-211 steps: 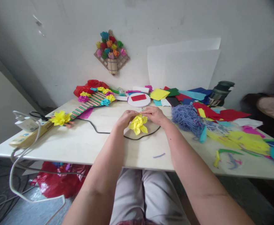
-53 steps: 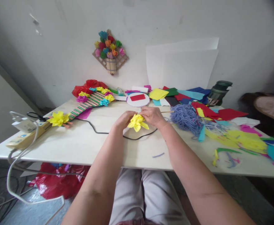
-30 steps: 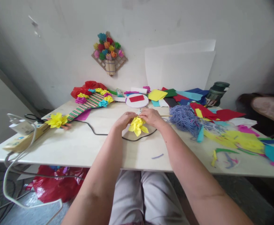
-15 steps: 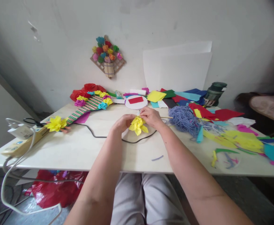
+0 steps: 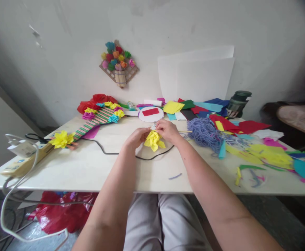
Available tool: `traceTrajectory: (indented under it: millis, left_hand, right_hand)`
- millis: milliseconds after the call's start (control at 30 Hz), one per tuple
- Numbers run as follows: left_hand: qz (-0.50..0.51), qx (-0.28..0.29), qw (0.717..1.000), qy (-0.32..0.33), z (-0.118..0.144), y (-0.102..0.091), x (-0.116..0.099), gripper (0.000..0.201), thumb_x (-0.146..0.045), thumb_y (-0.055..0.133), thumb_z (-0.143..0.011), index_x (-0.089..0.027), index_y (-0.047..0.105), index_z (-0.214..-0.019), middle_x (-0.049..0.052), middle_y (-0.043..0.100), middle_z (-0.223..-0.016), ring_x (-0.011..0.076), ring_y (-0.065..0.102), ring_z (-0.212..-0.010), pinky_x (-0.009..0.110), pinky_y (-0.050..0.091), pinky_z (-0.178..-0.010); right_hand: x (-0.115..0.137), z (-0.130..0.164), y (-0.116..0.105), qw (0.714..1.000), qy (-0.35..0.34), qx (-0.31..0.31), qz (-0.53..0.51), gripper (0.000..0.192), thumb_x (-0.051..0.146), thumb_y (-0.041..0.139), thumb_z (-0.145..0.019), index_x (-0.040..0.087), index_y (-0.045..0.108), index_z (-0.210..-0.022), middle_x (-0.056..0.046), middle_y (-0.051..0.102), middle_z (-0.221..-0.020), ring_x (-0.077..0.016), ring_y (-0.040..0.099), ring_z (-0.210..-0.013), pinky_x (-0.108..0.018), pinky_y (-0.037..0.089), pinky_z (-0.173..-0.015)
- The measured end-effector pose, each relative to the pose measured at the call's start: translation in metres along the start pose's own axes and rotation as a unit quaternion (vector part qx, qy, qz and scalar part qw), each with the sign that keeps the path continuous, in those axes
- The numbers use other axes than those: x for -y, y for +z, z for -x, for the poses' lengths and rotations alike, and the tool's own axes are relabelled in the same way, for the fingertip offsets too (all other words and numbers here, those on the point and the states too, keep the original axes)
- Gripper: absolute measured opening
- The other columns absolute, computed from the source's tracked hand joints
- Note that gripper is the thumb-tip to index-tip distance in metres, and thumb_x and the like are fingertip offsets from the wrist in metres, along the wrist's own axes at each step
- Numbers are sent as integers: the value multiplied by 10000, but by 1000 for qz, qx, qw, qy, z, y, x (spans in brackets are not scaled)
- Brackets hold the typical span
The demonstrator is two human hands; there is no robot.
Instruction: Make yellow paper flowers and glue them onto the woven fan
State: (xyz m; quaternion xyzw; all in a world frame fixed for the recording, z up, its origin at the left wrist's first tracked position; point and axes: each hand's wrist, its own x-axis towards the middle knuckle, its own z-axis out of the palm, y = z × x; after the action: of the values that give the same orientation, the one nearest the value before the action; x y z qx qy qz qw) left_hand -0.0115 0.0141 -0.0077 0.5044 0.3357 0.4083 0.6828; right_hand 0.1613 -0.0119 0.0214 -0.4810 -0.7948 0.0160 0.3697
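Yellow paper flower (image 5: 154, 140) is sitting mid-table, just above the tabletop, pinched between both hands. Left hand (image 5: 136, 136) is closing its fingers on the flower's left side; right hand (image 5: 168, 129) is gripping its top right, fingers curled shut — a thin stick (image 5: 185, 131) is poking out rightward from that hand, and how it is held I cannot tell.

A black cable (image 5: 108, 152) is looping under the flower and running left. Just beyond the hands a white disc (image 5: 150, 115) is lying with a red strip on it. To the right a blue yarn pile (image 5: 206, 131) is lying near the stick's end, with coloured paper scraps (image 5: 262, 153) spreading farther right and a dark jar (image 5: 237, 103) standing at the far edge. Far left — a woven fan (image 5: 97, 118) trimmed with paper flowers is lying flat, another yellow flower (image 5: 61, 139) at its near end. A power strip (image 5: 24, 161) is hanging near the table's (image 5: 90, 167) left edge.
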Motion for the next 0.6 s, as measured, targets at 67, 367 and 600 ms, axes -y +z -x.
traceTrajectory:
  millis: [67, 367, 600]
  left_hand:
    - [-16, 0, 1000, 9, 0, 0, 1, 285, -367, 705, -669, -104, 674, -772, 69, 663, -681, 135, 593, -596, 226, 408, -530]
    - [-87, 12, 996, 28, 4, 2, -2, 352, -443, 750, -609, -116, 675, -718, 44, 646, -643, 113, 543, -561, 227, 381, -546]
    - [-95, -2, 995, 42, 5, 4, -4, 367, -442, 762, -587, -108, 675, -710, 54, 650, -644, 119, 561, -574, 232, 389, -562]
  right_hand:
    - [0, 0, 0, 1000, 5, 2, -1, 146, 99, 588, -718, 197, 643, -624, -17, 661, -912, -146, 603, -832, -248, 422, -657]
    - [1, 0, -4, 997, 43, 46, 39, 99, 146, 603, -743, 203, 674, -703, -19, 681, -976, -160, 606, -860, -253, 408, -662]
    - [-1, -1, -4, 996, 59, 58, 39, 80, 205, 627, -758, 224, 703, -742, -15, 702, -969, -168, 612, -843, -255, 411, -652]
